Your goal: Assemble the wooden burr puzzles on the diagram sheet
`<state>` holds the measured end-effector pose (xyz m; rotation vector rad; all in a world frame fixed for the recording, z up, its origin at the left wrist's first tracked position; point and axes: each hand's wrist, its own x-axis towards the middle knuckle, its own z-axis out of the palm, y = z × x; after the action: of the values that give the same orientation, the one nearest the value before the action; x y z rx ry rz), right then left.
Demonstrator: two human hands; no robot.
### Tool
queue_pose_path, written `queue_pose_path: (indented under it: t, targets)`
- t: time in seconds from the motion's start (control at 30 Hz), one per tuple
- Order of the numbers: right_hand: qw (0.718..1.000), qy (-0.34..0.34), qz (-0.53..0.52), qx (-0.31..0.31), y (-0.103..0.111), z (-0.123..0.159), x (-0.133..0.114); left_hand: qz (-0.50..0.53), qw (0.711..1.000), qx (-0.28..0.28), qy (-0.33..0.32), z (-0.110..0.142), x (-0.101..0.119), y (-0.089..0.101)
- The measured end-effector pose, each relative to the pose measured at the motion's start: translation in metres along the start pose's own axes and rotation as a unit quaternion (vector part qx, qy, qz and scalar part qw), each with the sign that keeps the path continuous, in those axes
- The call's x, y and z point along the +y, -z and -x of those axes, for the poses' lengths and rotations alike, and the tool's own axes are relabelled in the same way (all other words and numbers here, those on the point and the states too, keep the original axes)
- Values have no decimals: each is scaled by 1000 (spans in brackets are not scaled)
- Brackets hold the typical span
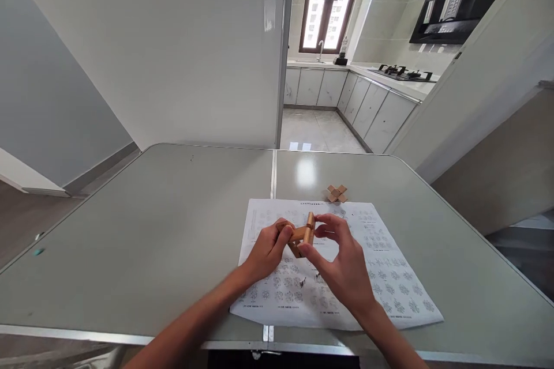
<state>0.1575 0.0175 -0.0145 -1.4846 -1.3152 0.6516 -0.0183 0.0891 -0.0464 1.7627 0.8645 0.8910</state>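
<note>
Over the sheet of printed diagrams (277, 298), my left hand (269, 247) pinches a few light-brown wooden puzzle pieces (296, 235) joined together. An upright wooden puzzle bar (309, 228) with a notch near its middle stands at their right end. My right hand (341, 259) has its thumb and fingertips around this bar, the thumb low and the fingers on its far right side. Fingers of the left hand partly hide the joined pieces. Farther back, an assembled cross-shaped wooden puzzle (336, 194) rests at the paper's top edge.
A grey-green folding table (173, 230) with a metal seam (273, 176) and metal edging lies under everything. White panel walls (208, 52) rise behind it. Beyond a doorway is a kitchen with a counter (329, 66), a gas stove (402, 73) and a window (331, 3).
</note>
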Motion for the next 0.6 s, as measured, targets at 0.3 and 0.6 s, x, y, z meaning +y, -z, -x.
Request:
queue_pose_path:
  t: [0.3,0.6]
  targets:
    - [996,-44,12,-72,7,3,-13,-33,998,-60,3,1,-3,2]
    - [989,-38,-63,-125,-3,10,-6,17,999,-8,31,1,4,0]
